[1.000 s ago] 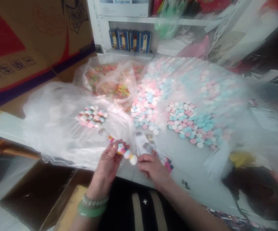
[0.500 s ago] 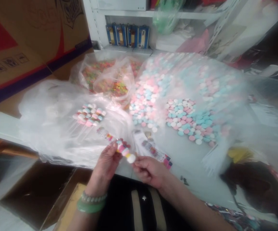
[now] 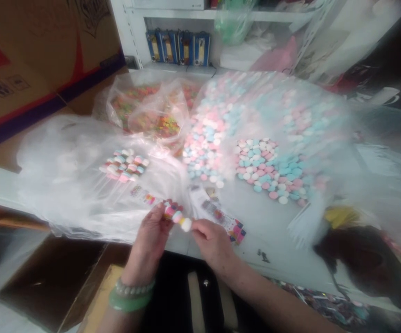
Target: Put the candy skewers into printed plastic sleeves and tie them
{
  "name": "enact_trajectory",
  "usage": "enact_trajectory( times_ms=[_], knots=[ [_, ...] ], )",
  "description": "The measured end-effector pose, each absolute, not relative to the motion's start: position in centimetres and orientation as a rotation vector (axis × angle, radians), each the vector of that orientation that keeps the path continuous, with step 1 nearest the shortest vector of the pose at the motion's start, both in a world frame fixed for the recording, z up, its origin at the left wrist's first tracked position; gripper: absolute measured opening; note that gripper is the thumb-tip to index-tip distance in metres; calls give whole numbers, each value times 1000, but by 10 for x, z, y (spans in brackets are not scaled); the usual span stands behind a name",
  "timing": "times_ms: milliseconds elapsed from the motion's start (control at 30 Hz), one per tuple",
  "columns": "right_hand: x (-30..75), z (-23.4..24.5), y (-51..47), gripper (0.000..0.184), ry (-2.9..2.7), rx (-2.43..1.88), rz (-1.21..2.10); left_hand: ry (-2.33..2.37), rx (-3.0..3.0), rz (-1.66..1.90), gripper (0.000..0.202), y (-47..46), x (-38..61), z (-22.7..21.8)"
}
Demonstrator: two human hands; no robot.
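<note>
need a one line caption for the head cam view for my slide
Left hand and right hand hold a pastel candy stick beside a clear plastic bag and pink-and-blue round candies.

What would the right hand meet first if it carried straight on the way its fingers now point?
Most likely the white candy at the end of the candy stick held in the left hand. The right hand is right beside it; depth is unclear, so they may already touch.

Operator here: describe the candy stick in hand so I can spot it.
Find the white counter's front edge, where two bare hands meet. Between the left hand, wearing a green bangle, and the right hand is a short stick of pink, blue and white round candies. Unlike the pastel candy batch on the clear plastic bag to its left, it is held up.
</note>
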State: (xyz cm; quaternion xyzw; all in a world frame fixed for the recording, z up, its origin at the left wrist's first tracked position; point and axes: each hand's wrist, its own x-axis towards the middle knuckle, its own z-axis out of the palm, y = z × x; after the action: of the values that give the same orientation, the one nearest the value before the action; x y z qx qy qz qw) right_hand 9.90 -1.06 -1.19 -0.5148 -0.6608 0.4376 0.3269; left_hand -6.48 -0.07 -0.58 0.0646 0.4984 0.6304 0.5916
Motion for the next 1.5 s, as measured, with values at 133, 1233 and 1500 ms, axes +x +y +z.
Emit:
enact_trajectory(
  times_ms=[133,1233,1500],
  knots=[
    [101,-12,-9,19,-1736,-1325,1134,1150,228,1430,21,-2,-62,-7],
    [100,-8,-5,31,-1616,-1267,1388,1156,126,1392,12,-1,-62,-9],
    [105,1,0,9,-1279,-1233,1743,1020,228,1308,55,0,-84,0]
  ],
)
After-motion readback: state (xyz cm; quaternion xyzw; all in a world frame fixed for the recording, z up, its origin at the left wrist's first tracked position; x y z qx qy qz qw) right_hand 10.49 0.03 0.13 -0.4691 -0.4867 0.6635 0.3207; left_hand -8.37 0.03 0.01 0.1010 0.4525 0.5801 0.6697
